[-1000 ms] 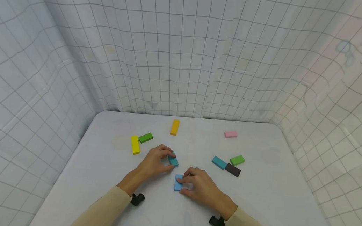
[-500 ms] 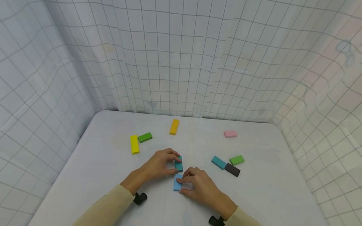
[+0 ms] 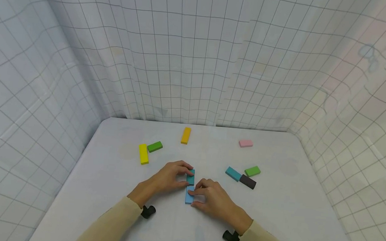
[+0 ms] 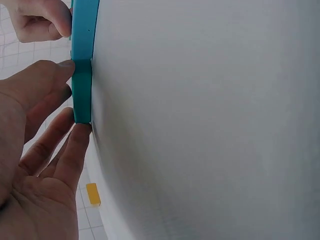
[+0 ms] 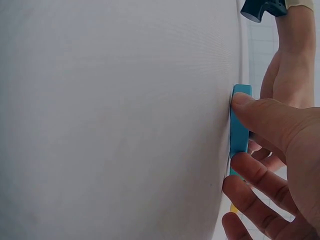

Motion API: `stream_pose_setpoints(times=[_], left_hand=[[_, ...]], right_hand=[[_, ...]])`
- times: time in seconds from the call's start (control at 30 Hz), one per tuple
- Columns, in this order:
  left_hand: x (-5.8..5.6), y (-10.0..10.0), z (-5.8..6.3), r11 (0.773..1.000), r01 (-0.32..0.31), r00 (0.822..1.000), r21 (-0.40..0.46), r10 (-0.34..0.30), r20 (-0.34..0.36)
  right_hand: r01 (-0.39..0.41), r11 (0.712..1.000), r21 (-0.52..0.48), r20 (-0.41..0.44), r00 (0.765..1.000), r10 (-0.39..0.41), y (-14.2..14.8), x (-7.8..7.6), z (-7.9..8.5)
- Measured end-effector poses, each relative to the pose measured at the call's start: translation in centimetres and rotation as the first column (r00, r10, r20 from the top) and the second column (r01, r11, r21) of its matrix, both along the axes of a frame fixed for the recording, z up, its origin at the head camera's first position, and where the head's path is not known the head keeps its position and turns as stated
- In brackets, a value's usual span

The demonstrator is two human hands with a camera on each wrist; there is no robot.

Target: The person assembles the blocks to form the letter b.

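Note:
My left hand (image 3: 171, 176) pinches a teal block (image 3: 191, 178) between thumb and fingers, flat on the white table. End to end with it, nearer to me, lies a light blue block (image 3: 189, 199), which my right hand (image 3: 217, 201) grips by thumb and fingertips. In the left wrist view the teal block (image 4: 82, 95) meets the blue block (image 4: 85, 30) at their short ends, roughly in line. The right wrist view has my thumb on the blue block (image 5: 240, 131) near one end and fingertips at its other end.
Beyond my left hand lie a yellow block (image 3: 144, 154), a dark green block (image 3: 155, 146) and an orange block (image 3: 186, 135). To the right are a blue-teal block (image 3: 233, 173), a black block (image 3: 247, 182), a light green block (image 3: 252, 171) and a pink block (image 3: 246, 143). Gridded curtains surround the table.
My left hand has moved right and slightly toward me, turning the teal block straight and bringing it up against the far end of the blue block. My right hand has stayed in place.

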State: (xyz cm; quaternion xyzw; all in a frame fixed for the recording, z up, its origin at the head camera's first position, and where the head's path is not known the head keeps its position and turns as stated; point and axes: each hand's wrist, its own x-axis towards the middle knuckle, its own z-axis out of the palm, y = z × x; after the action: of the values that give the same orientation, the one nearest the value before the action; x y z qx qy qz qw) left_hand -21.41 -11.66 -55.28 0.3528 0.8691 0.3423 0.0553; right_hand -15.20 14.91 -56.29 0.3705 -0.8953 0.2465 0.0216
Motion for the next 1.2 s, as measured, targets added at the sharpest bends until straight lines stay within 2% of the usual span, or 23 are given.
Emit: stream_pose_setpoints(times=[0.27,0.6,0.87,1.2], left_hand=[[-0.10,-0.16,-0.29,1.000,0.013,1.000,0.010,-0.013,0.027],[-0.10,-0.26,-0.50,1.000,0.013,0.999,0.010,-0.013,0.047],[0.06,-0.25,-0.11,0.999,0.023,0.999,0.036,-0.023,0.024],[0.12,-0.31,-0.20,0.999,0.020,0.999,0.037,-0.021,0.036]], right_hand=[[0.002,1.000,-0.003,-0.009,1.000,-0.002,0.12,0.11,-0.13],[0.025,1.000,0.014,0.048,0.999,-0.025,-0.05,0.25,0.29],[0.015,1.000,0.014,0.012,1.000,-0.015,0.01,0.30,0.34],[0.016,0.999,0.027,0.012,1.000,-0.017,-0.15,0.50,0.58]])
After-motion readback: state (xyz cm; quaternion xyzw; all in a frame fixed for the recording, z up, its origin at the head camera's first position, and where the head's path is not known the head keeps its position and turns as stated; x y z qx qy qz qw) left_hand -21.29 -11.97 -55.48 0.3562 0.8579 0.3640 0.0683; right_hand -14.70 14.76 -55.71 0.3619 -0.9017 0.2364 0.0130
